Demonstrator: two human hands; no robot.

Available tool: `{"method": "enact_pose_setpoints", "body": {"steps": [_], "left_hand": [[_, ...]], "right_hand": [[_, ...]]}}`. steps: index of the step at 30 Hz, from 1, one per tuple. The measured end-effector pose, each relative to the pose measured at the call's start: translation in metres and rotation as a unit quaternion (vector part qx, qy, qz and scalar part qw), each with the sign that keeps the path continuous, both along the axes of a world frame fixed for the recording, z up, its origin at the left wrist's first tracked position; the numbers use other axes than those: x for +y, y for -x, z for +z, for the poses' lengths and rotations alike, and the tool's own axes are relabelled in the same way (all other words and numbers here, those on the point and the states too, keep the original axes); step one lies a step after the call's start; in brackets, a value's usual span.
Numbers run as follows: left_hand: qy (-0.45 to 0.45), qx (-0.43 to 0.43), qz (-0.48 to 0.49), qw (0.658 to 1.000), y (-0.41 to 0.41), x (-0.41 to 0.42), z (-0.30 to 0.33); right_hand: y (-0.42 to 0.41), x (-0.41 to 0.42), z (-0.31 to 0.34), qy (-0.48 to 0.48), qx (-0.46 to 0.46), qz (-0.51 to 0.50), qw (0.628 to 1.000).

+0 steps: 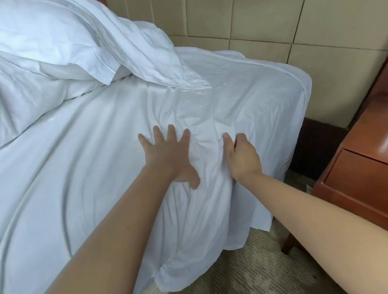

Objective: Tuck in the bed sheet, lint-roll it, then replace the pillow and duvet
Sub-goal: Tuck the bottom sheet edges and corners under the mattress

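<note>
While both hands work near the bed's corner, the white bed sheet (pixel 75 164) lies under them and hangs loose over the edge below the wrists. Up and left of the hands the duvet (pixel 3 95) is bunched, with the pillow (pixel 61 36) on it. Right of the right arm stands a wooden nightstand (pixel 370 171). The left hand (pixel 170 159) presses flat, fingers spread wide. The right hand (pixel 242 156) pinches a fold of sheet.

Left hand (pixel 169 159) presses flat on bed sheet (pixel 72 183); right hand (pixel 243 156) pinches it.
</note>
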State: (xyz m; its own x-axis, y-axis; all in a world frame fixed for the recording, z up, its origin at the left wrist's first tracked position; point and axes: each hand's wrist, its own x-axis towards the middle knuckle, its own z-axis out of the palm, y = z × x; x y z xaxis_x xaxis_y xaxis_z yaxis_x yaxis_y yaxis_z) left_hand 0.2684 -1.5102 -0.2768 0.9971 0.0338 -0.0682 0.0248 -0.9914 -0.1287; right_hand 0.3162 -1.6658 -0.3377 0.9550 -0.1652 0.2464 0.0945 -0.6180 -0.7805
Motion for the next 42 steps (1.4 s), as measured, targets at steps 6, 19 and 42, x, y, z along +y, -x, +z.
{"method": "enact_pose_setpoints", "body": {"steps": [6,19,42], "left_hand": [[-0.020,-0.016,0.020,0.999,-0.003,-0.013,-0.001],[-0.043,-0.122,-0.107,0.986,-0.024,-0.059,-0.024],[-0.074,-0.334,-0.164,0.925,-0.049,-0.088,-0.021]], "right_hand": [[-0.015,-0.010,0.003,0.045,-0.037,-0.007,0.998],[-0.057,-0.077,-0.007,0.100,0.080,-0.125,0.984],[-0.092,-0.070,0.046,-0.174,0.201,-0.026,0.964]]}}
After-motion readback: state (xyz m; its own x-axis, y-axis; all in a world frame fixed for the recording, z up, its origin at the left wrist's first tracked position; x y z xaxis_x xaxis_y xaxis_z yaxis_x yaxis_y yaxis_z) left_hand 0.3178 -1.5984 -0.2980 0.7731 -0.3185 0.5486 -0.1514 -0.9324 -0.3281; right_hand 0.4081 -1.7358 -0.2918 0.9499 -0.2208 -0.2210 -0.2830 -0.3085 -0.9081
